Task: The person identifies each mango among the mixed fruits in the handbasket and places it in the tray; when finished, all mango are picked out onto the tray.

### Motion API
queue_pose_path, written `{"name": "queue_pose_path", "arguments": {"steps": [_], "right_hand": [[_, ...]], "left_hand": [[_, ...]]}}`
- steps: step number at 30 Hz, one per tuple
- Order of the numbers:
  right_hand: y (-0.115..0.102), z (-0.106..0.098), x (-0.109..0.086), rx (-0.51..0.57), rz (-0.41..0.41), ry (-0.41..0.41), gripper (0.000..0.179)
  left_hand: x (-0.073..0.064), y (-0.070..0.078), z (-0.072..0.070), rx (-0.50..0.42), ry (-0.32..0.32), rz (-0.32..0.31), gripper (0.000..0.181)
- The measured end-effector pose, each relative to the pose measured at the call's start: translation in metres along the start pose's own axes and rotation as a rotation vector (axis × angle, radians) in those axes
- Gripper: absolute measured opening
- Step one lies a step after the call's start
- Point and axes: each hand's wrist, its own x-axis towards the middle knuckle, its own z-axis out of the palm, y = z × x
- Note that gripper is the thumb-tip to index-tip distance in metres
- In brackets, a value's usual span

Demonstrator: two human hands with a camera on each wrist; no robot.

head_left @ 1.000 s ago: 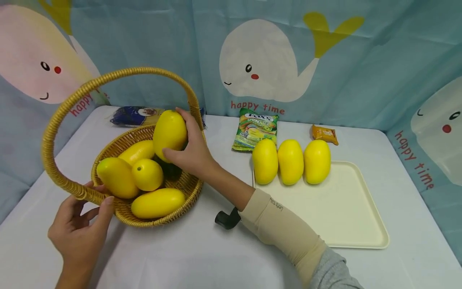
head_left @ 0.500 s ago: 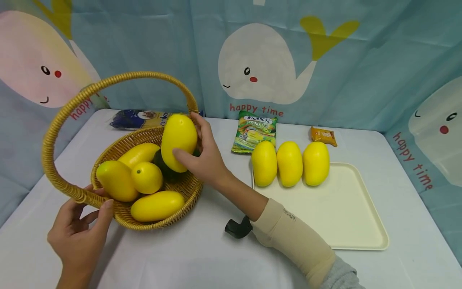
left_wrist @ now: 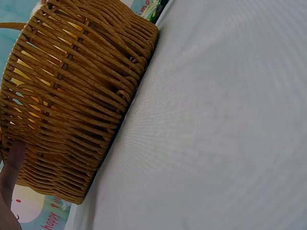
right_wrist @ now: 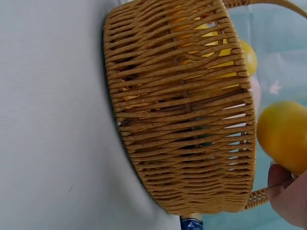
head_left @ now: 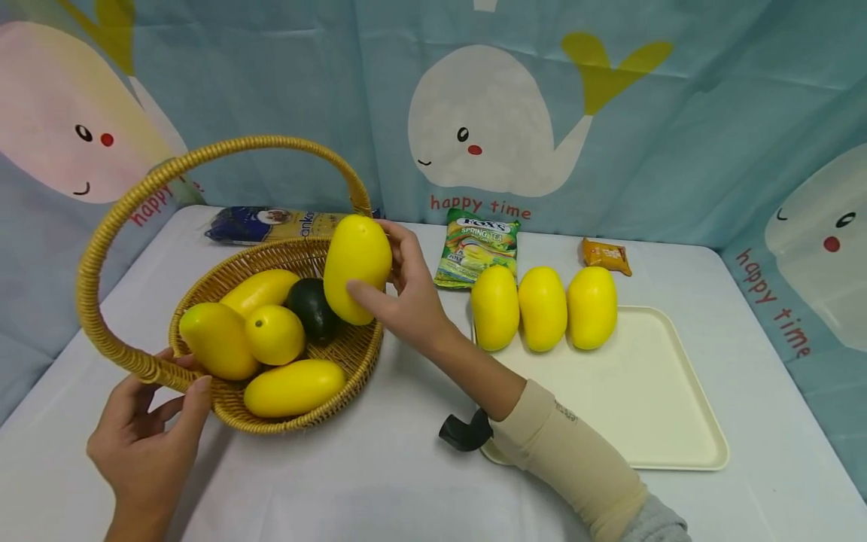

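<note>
My right hand grips a yellow mango above the right rim of the wicker basket. In the right wrist view, the same mango hangs just beyond the basket wall. My left hand pinches the basket's near-left rim at the handle's base, and its thumb lies against the weave in the left wrist view. Inside the basket lie a dark green avocado, a round lemon-like fruit, a green-tipped mango and two long yellow fruits, one in front, one behind.
Three mangoes stand in a row at the far-left part of a cream tray. Behind them are a green candy bag and a small orange packet. A blue-and-gold packet lies behind the basket. The handle arches over it.
My right hand has lifted the mango rightward, from over the basket's middle to its right rim, uncovering the avocado. My left hand has kept its hold on the basket.
</note>
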Motion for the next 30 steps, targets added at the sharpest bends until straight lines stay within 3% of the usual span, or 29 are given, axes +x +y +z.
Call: {"name": "queue_pose_path", "arguments": {"steps": [8, 21, 30], "right_hand": [[-0.004, -0.006, -0.006, 0.004, -0.012, 0.006, 0.072], [-0.018, -0.024, -0.021, 0.060, 0.035, 0.025, 0.069], [-0.027, -0.042, -0.035, 0.032, 0.086, 0.026, 0.069]], "left_hand": [[0.000, -0.001, -0.001, 0.004, -0.003, -0.001, 0.042], [0.000, 0.002, 0.000, -0.011, -0.008, 0.015, 0.041], [0.000, 0.002, 0.000, -0.005, -0.005, 0.009, 0.041]]}}
